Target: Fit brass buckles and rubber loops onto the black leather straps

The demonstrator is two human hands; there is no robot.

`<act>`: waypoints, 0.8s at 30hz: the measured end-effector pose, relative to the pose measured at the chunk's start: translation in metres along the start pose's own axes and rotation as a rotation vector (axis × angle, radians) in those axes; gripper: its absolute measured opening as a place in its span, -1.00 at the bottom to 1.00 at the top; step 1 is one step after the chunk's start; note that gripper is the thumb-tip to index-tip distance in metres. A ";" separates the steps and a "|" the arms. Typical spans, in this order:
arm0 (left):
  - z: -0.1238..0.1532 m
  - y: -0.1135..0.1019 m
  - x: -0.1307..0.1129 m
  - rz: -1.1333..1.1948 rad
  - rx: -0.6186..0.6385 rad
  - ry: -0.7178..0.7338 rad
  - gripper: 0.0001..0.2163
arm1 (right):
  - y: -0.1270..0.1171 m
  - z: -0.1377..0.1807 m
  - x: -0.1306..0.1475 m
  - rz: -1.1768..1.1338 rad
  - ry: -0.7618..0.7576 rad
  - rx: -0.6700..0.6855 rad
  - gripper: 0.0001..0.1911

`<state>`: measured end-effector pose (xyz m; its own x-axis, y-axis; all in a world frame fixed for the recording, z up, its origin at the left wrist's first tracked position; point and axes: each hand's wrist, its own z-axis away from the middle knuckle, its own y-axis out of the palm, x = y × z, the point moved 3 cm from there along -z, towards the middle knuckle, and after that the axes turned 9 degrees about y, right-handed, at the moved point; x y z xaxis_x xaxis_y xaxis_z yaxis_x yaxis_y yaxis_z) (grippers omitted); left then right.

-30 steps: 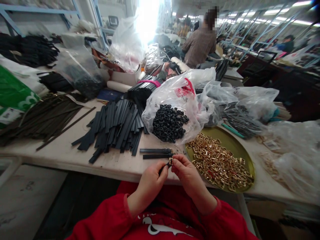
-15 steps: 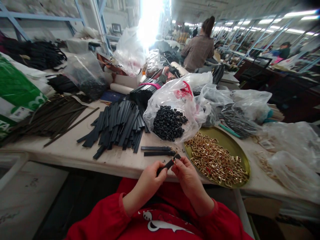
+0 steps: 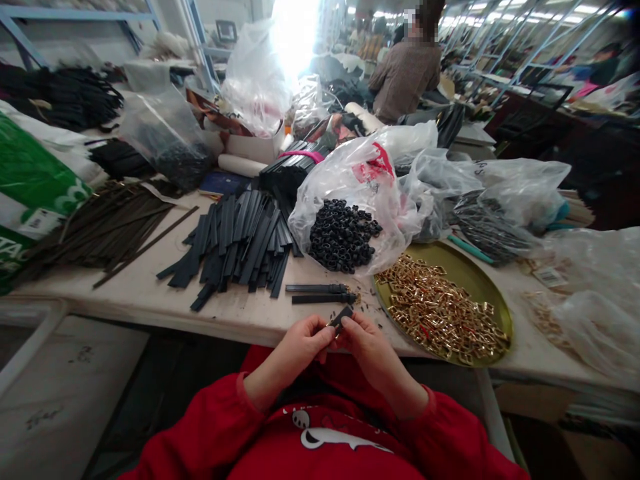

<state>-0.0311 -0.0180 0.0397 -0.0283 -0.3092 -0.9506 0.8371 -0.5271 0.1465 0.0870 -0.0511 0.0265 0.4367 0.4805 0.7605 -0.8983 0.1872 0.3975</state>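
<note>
Both hands meet in front of the table edge, pinching one short black strap. My left hand is closed on its near part, and my right hand grips it from the other side. A bit of gold metal glints between the fingers, mostly hidden, likely a buckle. Just beyond the hands, two black straps with gold metal at their right ends lie side by side. Right of them, a gold-coloured tray holds a heap of gold buckles. Small black loops fill an open plastic bag.
A fanned pile of black straps lies left of the bag, with long brown strips farther left. A green and white package stands at the left edge. More plastic bags cover the right side. A person is at the back.
The strap has shifted slightly left and down between my hands, and more of it is now covered by the fingers. My right hand has closed nearer my left. The view has tilted a little.
</note>
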 end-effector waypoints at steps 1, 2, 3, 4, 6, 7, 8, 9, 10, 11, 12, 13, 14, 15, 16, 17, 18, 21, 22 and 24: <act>-0.001 0.000 0.001 0.006 -0.003 -0.018 -0.81 | -0.001 -0.001 -0.001 0.027 0.005 -0.011 -0.74; -0.003 0.001 0.002 0.009 -0.011 -0.028 -0.81 | -0.003 -0.001 -0.001 0.087 -0.024 -0.051 -0.74; -0.004 0.002 0.002 0.009 -0.024 -0.029 -0.81 | -0.004 -0.001 0.001 0.174 -0.090 -0.115 -0.74; -0.005 0.002 0.003 0.002 -0.038 -0.024 -0.81 | -0.006 0.000 0.003 0.277 -0.185 -0.195 -0.75; -0.007 0.003 0.004 -0.036 -0.067 0.008 -0.79 | -0.008 0.005 0.008 0.469 -0.393 -0.345 -0.77; -0.008 0.003 0.005 -0.062 -0.075 0.026 -0.79 | -0.009 0.007 0.010 0.536 -0.457 -0.383 -0.79; -0.008 0.003 0.006 -0.088 -0.075 0.040 -0.78 | -0.010 0.007 0.011 0.571 -0.476 -0.385 -0.82; -0.008 0.003 0.007 -0.109 -0.065 0.046 -0.78 | -0.011 0.006 0.011 0.576 -0.452 -0.355 -0.83; -0.008 0.004 0.008 -0.125 -0.051 0.045 -0.78 | -0.012 0.005 0.010 0.557 -0.401 -0.311 -0.83; -0.008 0.004 0.009 -0.135 -0.038 0.038 -0.79 | -0.013 0.004 0.009 0.523 -0.341 -0.261 -0.82; -0.008 0.004 0.009 -0.145 -0.029 0.028 -0.79 | -0.014 0.003 0.008 0.481 -0.288 -0.218 -0.81; -0.007 0.004 0.009 -0.156 -0.024 0.020 -0.79 | -0.015 0.002 0.008 0.440 -0.254 -0.187 -0.79; -0.007 0.004 0.009 -0.168 -0.021 0.012 -0.79 | -0.016 0.002 0.008 0.407 -0.238 -0.173 -0.78; -0.006 0.005 0.008 -0.177 -0.014 0.006 -0.78 | -0.017 0.002 0.009 0.381 -0.229 -0.172 -0.77; -0.006 0.005 0.007 -0.180 -0.004 0.000 -0.77 | -0.017 0.002 0.010 0.360 -0.222 -0.176 -0.76; -0.005 0.006 0.006 -0.174 0.006 -0.010 -0.77 | -0.018 0.003 0.011 0.340 -0.212 -0.181 -0.75; -0.004 0.007 0.006 -0.161 0.015 -0.021 -0.76 | -0.018 0.003 0.011 0.322 -0.196 -0.180 -0.74; -0.003 0.008 0.008 -0.110 0.006 -0.057 -0.77 | -0.017 0.004 0.010 0.288 -0.134 -0.130 -0.73; -0.002 0.008 0.009 -0.096 -0.005 -0.064 -0.78 | -0.016 0.005 0.009 0.299 -0.129 -0.121 -0.74; -0.001 0.007 0.013 -0.080 -0.021 -0.063 -0.78 | -0.016 0.008 0.008 0.378 -0.174 -0.145 -0.77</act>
<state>-0.0245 -0.0248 0.0284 -0.1294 -0.3161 -0.9399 0.8423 -0.5352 0.0640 0.1048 -0.0570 0.0304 0.0666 0.3893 0.9187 -0.9887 0.1498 0.0082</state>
